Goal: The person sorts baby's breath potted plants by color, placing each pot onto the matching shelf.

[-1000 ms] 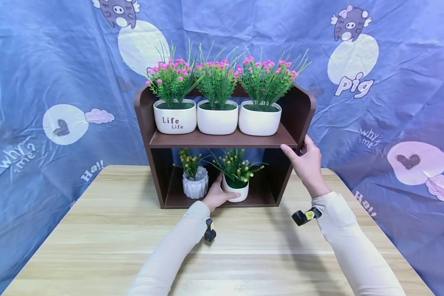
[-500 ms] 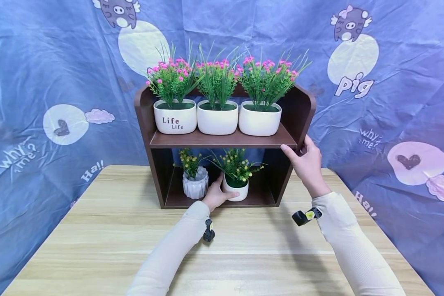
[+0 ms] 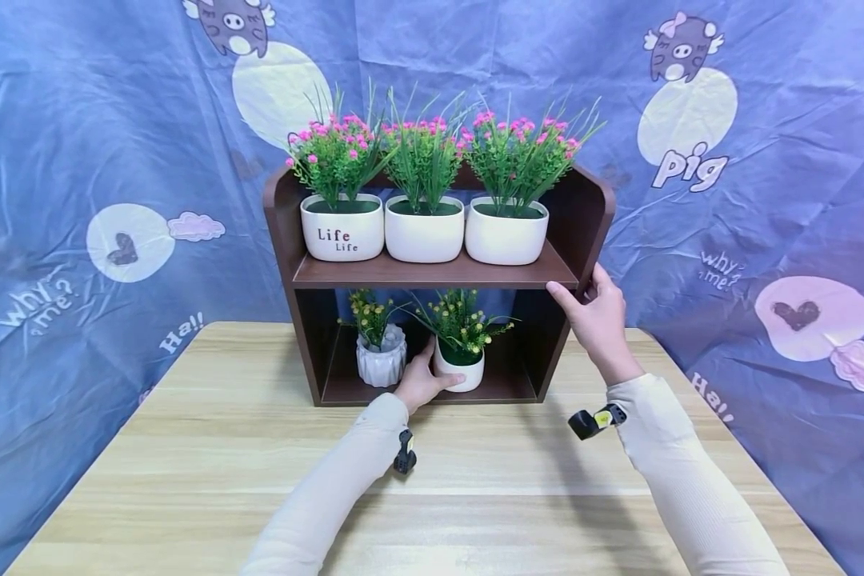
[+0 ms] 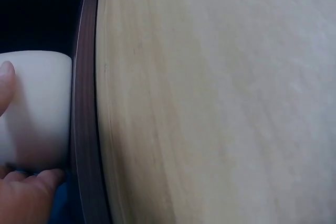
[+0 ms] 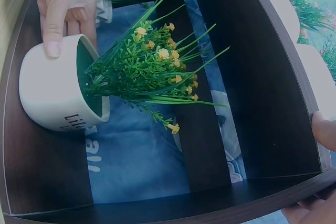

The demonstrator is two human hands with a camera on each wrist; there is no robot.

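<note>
On the lower level of a dark brown wooden shelf (image 3: 432, 276), my left hand (image 3: 421, 382) grips a white oval pot (image 3: 468, 376) of artificial yellow flowers. The thumb lies across the pot's front and the other fingers go behind its left side. In the right wrist view, dark lettering shows on one side of this pot (image 5: 47, 85), which sits on the shelf board. My right hand (image 3: 602, 322) holds the shelf's right side panel, thumb on the front edge of the middle board and fingers behind the panel.
Left of the gripped pot stands a white fluted pot (image 3: 380, 364) with small yellow flowers. Three white pots with pink flowers line the upper level, among them a pot marked "Life" (image 3: 342, 236). The shelf stands on a wood-grain table (image 3: 504, 480) before a blue printed cloth (image 3: 432, 48).
</note>
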